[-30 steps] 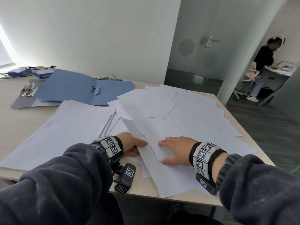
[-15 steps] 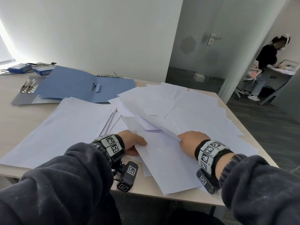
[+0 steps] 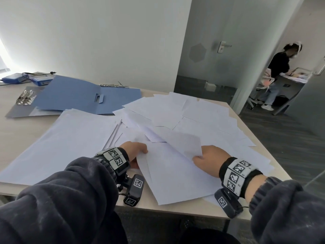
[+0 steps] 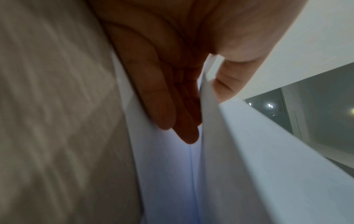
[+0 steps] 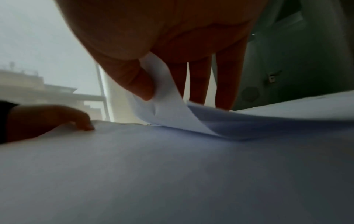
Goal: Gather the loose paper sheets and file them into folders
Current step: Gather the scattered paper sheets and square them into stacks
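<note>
Head view with both wrist views, read left to right; positions are given relative to the blue folder (image 3: 84, 95), which lies open and flat at the far left of the surface (image 3: 15, 127). Just left of the folder, touching its edge, a grey binder (image 3: 19, 110) shows its metal ring clips. In front of the folder lies a squared stack of white sheets (image 3: 70, 138). Nearer the viewer than the stack, the left hand (image 3: 135, 152) pinches the edge of a loose sheet (image 3: 172, 175), thumb on top and fingers (image 4: 162, 106) tucked beneath. Right of the folder, loose paper sheets (image 3: 202, 117) are fanned, overlapping, across to the surface's far right edge. In front of that spread, the right hand (image 3: 209, 159) pinches the corner of a lifted sheet (image 3: 182, 143) between thumb and forefinger, the corner curling upward while its other fingers (image 5: 224, 84) reach down to the papers. The two hands are apart.
</note>
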`<state>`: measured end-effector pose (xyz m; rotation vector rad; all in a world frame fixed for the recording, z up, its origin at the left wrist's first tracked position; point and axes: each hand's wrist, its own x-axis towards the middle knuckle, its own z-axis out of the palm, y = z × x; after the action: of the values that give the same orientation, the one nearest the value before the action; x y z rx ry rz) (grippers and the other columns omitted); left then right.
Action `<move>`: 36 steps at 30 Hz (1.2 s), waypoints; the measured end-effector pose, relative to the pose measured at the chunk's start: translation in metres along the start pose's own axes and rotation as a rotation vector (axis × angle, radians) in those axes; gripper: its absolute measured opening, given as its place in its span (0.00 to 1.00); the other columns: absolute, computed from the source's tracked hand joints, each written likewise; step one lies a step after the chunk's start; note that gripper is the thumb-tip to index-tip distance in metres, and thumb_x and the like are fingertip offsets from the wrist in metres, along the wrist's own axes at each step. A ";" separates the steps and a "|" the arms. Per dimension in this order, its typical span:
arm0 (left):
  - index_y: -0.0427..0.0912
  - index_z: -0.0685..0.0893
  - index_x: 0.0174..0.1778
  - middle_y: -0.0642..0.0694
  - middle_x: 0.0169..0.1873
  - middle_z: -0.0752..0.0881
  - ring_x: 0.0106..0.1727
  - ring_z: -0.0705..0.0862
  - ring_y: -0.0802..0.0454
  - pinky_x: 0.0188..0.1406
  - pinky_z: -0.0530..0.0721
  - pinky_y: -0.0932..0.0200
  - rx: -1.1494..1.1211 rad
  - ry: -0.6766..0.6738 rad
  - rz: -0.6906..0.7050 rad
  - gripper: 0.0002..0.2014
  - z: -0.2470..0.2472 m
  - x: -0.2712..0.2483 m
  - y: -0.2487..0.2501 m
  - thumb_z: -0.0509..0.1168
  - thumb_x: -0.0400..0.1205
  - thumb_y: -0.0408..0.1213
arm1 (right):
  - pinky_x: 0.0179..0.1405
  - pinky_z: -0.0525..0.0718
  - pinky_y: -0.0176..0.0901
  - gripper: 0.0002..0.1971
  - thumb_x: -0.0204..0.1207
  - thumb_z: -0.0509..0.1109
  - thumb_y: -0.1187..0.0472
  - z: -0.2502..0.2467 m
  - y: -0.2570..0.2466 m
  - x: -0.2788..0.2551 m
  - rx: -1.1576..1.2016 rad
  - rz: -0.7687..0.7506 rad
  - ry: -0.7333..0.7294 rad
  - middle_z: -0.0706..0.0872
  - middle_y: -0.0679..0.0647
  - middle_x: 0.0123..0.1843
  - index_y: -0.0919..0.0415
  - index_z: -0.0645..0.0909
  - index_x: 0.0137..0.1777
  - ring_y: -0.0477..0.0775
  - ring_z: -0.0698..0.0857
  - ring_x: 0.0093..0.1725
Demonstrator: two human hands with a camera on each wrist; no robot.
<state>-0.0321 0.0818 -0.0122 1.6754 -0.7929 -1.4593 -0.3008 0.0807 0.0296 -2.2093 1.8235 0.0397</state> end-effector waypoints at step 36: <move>0.32 0.83 0.66 0.37 0.50 0.91 0.45 0.90 0.38 0.48 0.90 0.44 -0.176 -0.032 0.213 0.17 -0.068 -0.033 0.053 0.62 0.82 0.29 | 0.48 0.88 0.45 0.09 0.83 0.68 0.65 -0.020 0.014 -0.012 0.962 -0.031 0.553 0.92 0.45 0.43 0.53 0.87 0.44 0.58 0.90 0.49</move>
<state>0.0317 0.0918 0.0537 1.3950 -0.8091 -1.3678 -0.3201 0.0848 0.0488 -1.5897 1.5042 -1.2704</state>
